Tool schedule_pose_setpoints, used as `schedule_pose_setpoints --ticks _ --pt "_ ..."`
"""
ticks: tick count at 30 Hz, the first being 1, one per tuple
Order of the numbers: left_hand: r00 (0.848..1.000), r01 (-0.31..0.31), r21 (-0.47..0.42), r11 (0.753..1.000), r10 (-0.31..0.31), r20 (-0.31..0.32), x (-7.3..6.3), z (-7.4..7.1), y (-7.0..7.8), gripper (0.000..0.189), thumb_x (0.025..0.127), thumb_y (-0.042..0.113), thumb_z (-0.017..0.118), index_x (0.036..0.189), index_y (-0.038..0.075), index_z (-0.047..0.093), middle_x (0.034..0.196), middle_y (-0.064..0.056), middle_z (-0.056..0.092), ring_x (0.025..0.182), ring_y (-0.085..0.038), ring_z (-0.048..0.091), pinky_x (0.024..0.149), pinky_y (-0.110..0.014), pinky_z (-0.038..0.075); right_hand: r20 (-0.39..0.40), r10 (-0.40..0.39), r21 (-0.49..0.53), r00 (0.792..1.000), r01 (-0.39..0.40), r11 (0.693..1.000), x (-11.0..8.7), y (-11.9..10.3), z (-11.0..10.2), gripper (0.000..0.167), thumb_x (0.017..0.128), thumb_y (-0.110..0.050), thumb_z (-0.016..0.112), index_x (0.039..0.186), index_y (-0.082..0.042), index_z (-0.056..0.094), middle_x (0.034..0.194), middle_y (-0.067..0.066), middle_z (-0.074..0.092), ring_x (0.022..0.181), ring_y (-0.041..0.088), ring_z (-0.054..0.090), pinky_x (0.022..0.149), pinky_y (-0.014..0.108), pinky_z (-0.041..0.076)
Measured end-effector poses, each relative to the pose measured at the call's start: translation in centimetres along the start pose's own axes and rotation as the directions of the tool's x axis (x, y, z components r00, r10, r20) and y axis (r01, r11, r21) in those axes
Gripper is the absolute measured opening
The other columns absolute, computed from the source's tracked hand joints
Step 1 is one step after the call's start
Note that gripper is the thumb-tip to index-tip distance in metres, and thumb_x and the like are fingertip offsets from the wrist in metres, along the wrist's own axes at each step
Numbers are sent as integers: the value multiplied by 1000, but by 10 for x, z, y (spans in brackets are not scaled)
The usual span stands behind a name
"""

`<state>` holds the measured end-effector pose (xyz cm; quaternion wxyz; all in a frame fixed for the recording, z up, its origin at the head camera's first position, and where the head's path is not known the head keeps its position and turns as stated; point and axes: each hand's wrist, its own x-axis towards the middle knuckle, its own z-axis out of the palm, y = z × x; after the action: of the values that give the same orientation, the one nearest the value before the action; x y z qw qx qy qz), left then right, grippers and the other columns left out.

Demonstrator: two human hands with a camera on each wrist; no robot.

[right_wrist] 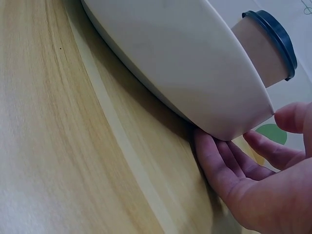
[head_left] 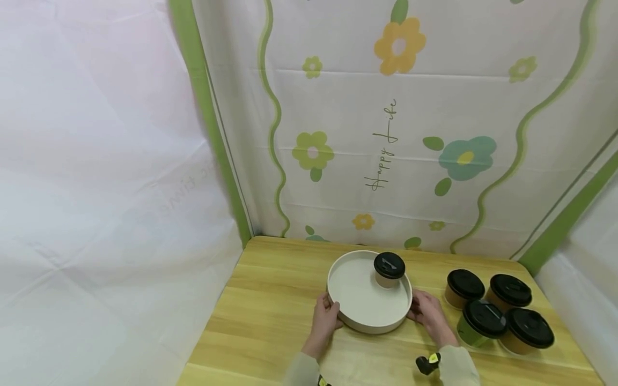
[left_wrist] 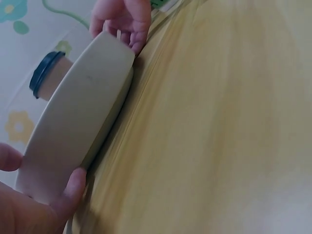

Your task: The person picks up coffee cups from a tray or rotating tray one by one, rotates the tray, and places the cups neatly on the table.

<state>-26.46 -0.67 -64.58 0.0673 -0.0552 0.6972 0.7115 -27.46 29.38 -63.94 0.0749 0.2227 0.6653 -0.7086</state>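
A round white tray (head_left: 357,292) with a raised rim is held between both hands over the wooden table. Toward its back right stands one brown paper cup (head_left: 387,280) with a black lid (head_left: 389,265), upright inside the rim. My left hand (head_left: 324,324) grips the tray's left side; in the left wrist view its thumb and fingers lie along the outer wall. On the opposite side my right hand (head_left: 429,313) holds the tray. The right wrist view shows its fingers (right_wrist: 214,156) curled beneath the bottom edge and the thumb at the rim.
Several black-lidded cups stand close together on the table's right side, among them a green cup (head_left: 473,331) and a brown cup (head_left: 519,343). Behind the wooden table (head_left: 260,300) hangs a white flowered curtain (head_left: 347,107), with white sheeting at both sides.
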Motion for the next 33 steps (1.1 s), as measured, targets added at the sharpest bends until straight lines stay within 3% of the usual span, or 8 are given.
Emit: schedule_pose_setpoints --ticks 8,20,25,33 --pt "998 48 0 999 -48 30 20 -10 6 52 99 21 53 145 1 37 135 -29 50 96 -28 68 63 -40 61 14 -17 16 1000 17 1000 -3 0 0 54 102 -34 49 140 3 45 101 0 67 91 14 61 78 33 57" --pt "994 57 34 998 -60 87 56 -29 11 47 98 27 57 137 2 50 119 -21 64 83 -24 69 62 -44 61 6 -12 36 1000 11 999 2 7 -1 51 101 -28 47 140 4 43 99 1 67 89 14 62 78 33 57" --pt "996 71 57 996 -74 58 49 -29 18 45 99 27 54 136 0 51 124 -24 62 89 -26 69 65 -43 61 16 -15 39 1000 14 999 3 8 0 49 102 -27 45 139 5 44 102 3 65 90 14 62 78 34 57" --pt "994 109 23 994 -109 20 14 -18 19 50 100 31 49 138 -2 44 135 -28 52 111 -35 62 65 -41 61 5 -25 49 1000 25 998 0 4 2 46 102 -25 45 136 5 47 98 2 65 89 13 61 77 33 57"
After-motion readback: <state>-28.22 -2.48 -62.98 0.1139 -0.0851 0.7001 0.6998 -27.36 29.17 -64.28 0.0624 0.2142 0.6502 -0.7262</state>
